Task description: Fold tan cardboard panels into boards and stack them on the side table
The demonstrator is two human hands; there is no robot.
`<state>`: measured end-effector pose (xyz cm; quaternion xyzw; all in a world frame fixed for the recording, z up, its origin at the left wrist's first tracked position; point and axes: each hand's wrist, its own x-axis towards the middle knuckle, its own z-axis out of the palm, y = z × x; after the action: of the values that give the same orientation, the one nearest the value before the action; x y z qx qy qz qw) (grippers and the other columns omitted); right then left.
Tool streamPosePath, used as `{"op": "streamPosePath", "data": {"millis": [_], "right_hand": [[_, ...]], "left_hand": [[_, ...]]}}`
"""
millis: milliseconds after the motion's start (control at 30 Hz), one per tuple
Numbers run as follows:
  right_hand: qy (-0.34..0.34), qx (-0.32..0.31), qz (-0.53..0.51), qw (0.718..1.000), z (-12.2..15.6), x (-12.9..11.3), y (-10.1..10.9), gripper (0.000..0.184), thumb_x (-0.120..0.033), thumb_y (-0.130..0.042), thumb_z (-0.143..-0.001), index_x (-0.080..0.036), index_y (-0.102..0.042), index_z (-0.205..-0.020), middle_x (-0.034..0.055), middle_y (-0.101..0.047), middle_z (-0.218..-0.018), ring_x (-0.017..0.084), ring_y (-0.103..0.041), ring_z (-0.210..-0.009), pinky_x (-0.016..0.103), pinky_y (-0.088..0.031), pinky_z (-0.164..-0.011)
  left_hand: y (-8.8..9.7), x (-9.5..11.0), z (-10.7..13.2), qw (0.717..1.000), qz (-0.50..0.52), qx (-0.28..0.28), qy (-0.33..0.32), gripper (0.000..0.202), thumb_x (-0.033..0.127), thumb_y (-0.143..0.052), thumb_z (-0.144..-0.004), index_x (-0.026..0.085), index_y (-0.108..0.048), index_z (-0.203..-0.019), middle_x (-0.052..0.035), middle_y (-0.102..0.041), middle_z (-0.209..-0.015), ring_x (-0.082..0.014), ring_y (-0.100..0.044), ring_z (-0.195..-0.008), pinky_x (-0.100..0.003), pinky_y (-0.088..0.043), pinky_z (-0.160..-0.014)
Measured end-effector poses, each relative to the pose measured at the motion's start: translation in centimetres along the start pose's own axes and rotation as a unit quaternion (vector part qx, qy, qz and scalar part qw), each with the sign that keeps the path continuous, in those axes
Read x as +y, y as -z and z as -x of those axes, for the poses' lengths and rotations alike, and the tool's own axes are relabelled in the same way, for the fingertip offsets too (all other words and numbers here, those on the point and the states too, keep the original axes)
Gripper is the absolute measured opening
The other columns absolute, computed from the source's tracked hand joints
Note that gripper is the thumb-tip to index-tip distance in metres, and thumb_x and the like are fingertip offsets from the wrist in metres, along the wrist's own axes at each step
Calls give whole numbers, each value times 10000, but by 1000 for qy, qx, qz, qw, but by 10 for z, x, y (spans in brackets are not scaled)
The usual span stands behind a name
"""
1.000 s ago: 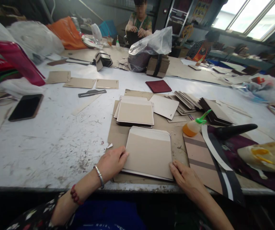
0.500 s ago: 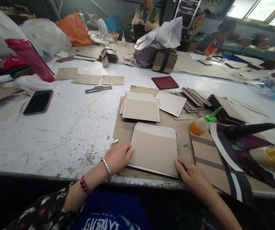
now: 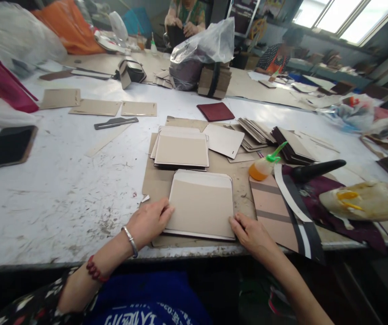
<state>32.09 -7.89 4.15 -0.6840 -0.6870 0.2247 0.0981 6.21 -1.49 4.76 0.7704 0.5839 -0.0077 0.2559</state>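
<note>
A beige folded card piece (image 3: 201, 204) lies on a brown cardboard sheet (image 3: 158, 180) at the table's near edge. My left hand (image 3: 148, 221) rests at its left edge, fingers curled against the side. At the piece's lower right corner my right hand (image 3: 250, 232) presses with its fingers bent. Both hands touch the piece, one on each side. Just behind lies a stack of similar beige pieces (image 3: 181, 149).
An orange glue bottle with a green cap (image 3: 265, 164) lies to the right, beside a black tool (image 3: 316, 169) and dark fabric. More card stacks (image 3: 265, 135), a maroon cover (image 3: 215, 111) and a phone (image 3: 8, 146) lie on the white table (image 3: 62, 194). Other people sit at the far end.
The view has swung slightly left and down. Both hands stay on the sides of the beige piece, which has not visibly shifted on the cardboard.
</note>
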Motion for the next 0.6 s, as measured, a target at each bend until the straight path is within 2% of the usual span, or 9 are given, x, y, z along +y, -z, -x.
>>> {"op": "streamPosePath", "data": {"millis": [400,600], "right_hand": [[-7,-1,-11,1000,-1,-1,-1,248,-343,-273,-849,-216,-359,-655,24,-513,-624,180,-518,-616,282,-312,-589],[-9,15,-15,1000,-1,2,-3,273,-380,-272,-827,-223,-365,-624,33,-538,-591,180,-512,-559,291,-327,-558]], "left_hand": [[-6,-1,1,1000,10,8,7,211,290,-360,-876,189,-411,-698,-21,-557,-678,-189,-559,-698,-261,-319,-600],[-4,2,1,1000,19,18,13,191,280,-373,-869,185,-439,-717,-34,-582,-703,-202,-570,-723,-265,-319,-596]]}}
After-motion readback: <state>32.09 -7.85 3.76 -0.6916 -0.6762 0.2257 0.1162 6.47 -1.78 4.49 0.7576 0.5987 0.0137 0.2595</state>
